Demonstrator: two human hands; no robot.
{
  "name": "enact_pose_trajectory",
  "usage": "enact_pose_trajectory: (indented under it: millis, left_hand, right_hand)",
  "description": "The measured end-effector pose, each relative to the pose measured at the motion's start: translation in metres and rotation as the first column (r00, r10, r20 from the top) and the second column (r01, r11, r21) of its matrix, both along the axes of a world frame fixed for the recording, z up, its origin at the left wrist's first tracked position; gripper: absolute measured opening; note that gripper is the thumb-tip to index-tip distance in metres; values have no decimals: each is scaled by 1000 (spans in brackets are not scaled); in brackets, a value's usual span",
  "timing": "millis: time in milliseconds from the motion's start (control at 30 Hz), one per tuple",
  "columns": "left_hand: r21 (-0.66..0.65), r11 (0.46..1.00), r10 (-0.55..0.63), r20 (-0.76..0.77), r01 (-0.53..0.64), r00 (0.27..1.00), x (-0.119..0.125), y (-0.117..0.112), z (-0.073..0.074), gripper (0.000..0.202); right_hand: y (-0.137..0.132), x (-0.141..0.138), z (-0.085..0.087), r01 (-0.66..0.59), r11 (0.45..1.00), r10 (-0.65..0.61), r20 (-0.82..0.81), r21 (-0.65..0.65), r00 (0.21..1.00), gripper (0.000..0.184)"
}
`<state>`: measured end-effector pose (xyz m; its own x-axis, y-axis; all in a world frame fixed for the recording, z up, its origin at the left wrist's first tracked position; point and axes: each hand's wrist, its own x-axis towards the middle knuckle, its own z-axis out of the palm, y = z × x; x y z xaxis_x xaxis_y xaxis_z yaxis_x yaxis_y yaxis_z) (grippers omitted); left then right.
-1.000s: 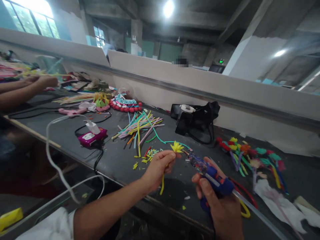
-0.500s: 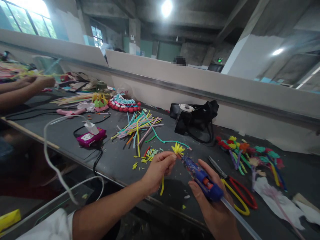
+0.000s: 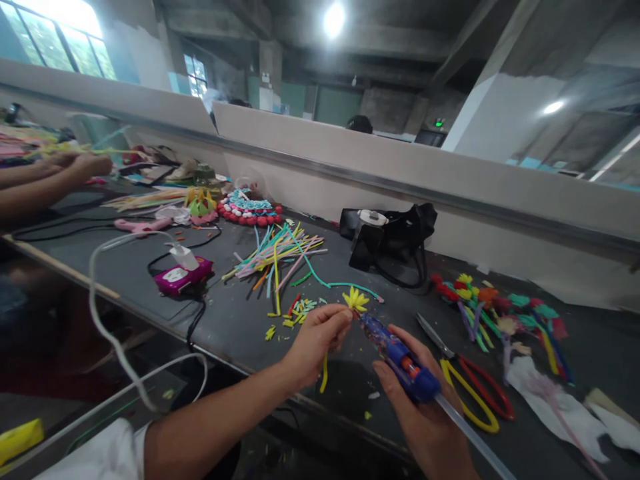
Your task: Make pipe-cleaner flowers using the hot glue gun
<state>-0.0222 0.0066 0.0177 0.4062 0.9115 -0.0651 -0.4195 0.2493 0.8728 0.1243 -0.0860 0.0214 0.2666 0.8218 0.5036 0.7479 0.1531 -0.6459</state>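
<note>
My left hand (image 3: 316,341) pinches the stem of a small yellow flower (image 3: 355,299) made of strips; the yellow stem hangs down below my fingers. My right hand (image 3: 425,417) grips a blue glue gun (image 3: 400,359) with a clear glue stick sticking out of its back. The gun's nozzle touches the base of the flower. Both hands hover over the front edge of the dark table (image 3: 235,320).
Scissors with red and yellow handles (image 3: 465,387) lie right of the gun. Coloured strips (image 3: 277,257), finished flowers (image 3: 500,313), a black bag (image 3: 395,237) and a pink device with a cable (image 3: 180,277) lie on the table. Another person's hands (image 3: 65,165) work at far left.
My right hand has turned and lowered the glue gun, bringing its nozzle to the flower's base. The scissors, hidden before, now show. The left hand has barely moved.
</note>
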Motion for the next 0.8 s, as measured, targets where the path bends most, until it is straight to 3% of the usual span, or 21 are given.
enact_pose_trajectory:
  millis: [267, 567, 800]
  left_hand:
    - [-8, 1000, 9, -14, -9, 1000, -1, 1, -1, 22]
    - [11, 1000, -3, -9, 3, 1000, -2, 1, 0, 20]
    - [11, 1000, 15, -47, -14, 999, -7, 3, 1, 24]
  right_hand:
    - [1, -2, 2, -29, 999, 29, 0, 26, 1000, 37]
    - [-3, -2, 1, -40, 999, 40, 17, 21, 999, 39]
    - [4, 5, -7, 160, 974, -177, 100, 161, 979, 63]
